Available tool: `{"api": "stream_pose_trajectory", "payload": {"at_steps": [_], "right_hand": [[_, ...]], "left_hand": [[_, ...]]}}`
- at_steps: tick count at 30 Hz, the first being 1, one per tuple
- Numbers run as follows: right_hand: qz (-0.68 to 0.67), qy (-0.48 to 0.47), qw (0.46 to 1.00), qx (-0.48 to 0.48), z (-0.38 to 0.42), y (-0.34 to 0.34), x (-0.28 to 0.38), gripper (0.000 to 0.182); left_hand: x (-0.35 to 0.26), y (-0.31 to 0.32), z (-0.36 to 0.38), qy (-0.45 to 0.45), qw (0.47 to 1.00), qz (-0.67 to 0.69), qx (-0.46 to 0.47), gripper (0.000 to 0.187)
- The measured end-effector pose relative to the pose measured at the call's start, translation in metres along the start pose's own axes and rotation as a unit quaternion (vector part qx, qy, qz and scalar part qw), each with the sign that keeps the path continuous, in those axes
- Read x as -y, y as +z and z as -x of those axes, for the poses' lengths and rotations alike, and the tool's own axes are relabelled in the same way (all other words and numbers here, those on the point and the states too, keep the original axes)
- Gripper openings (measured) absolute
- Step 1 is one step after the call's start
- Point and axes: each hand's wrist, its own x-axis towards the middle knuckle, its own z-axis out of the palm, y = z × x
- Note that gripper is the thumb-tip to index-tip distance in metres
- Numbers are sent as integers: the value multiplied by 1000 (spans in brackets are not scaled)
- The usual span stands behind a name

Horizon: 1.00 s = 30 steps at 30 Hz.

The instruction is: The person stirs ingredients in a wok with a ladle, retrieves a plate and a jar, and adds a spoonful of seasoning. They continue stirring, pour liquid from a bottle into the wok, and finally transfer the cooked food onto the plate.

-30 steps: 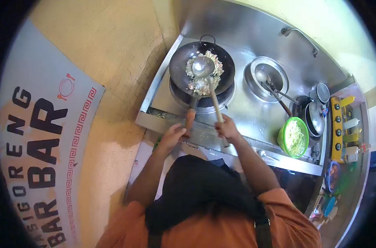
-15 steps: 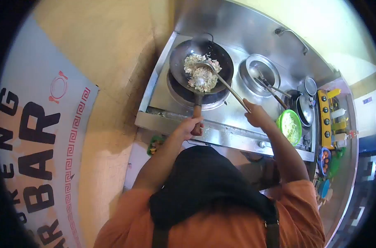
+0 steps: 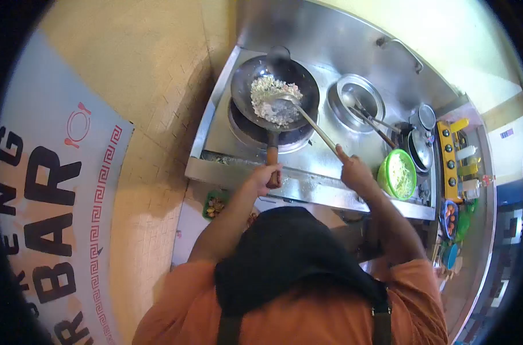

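My left hand [image 3: 265, 177] is wrapped round the wooden handle [image 3: 273, 158] of a dark wok [image 3: 243, 86] on the stove's left burner. Closed on the long shaft of a metal ladle [image 3: 316, 128] is my right hand [image 3: 353, 171]. The ladle's head rests on pale, chopped food [image 3: 267, 92] inside the wok, partly hiding it. To the right of my right hand stands a green bowl [image 3: 383, 175] of shredded pale vegetable.
A metal pot [image 3: 343, 118] holding utensils stands right of the wok. Beyond the green bowl are a lidded dark pan [image 3: 422, 150], a yellow rack [image 3: 449, 164] with bottles and a container of eggs [image 3: 450, 215]. A wall [image 3: 152, 115] rises at the left.
The ladle's head has shifted slightly within the wok, and the food lies more spread out. My right hand is a little lower on the view. Both hands keep their holds.
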Motion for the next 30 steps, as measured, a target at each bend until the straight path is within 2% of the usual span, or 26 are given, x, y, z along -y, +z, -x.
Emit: {"api": "stream_pose_trajectory", "payload": {"at_steps": [5,7,8,10,12,14,16,18,19,21,22,24,25,27,28,29,30], "right_hand": [[-91,28,993,-63,-62,16,32,68],[-112,-20,987,-113,-105,25,40,66],[-115,-17,987,-113,-103,27,47,66],[-77,-60,994,-40,-93,14,63,63],[44,-88,995,-23,-34,2,63,60],[70,-55,995,40,25,-18,63,59],[72,-41,996,21,28,-20,45,60],[54,-36,998,2,26,-37,31,63],[-24,-56,998,8,19,-48,20,63],[-149,-122,981,-23,26,-60,5,63],[-151,-119,981,-23,36,-67,5,63],[-173,-76,980,68,56,-90,8,64],[-168,-53,979,98,65,-102,14,65],[-18,-69,992,101,72,-94,18,67],[-6,-39,995,92,63,-67,16,69],[-9,-38,995,95,50,-48,16,69],[-4,-30,998,59,34,-36,18,70]], "left_hand": [[-9,14,22,36,999,-29,-27,17],[-6,13,19,24,999,6,-30,17],[-7,17,21,21,999,3,-31,17],[-16,25,28,18,999,-6,-48,17],[-27,25,22,29,998,-34,-47,15],[-18,36,27,41,997,-57,-44,14],[-7,92,54,97,994,-33,-50,15],[0,140,94,95,993,-36,-57,14],[2,152,103,98,992,-35,-69,13],[1,140,87,85,993,-48,-71,12],[-8,132,75,86,994,-39,-51,12],[-17,116,53,70,997,34,-13,13],[-18,114,49,74,997,36,-10,13],[-18,108,46,61,996,-27,-56,16],[-17,111,51,93,994,-25,-53,14],[-14,108,51,89,994,-25,-55,14],[-12,105,47,87,994,-34,-62,13]]}}
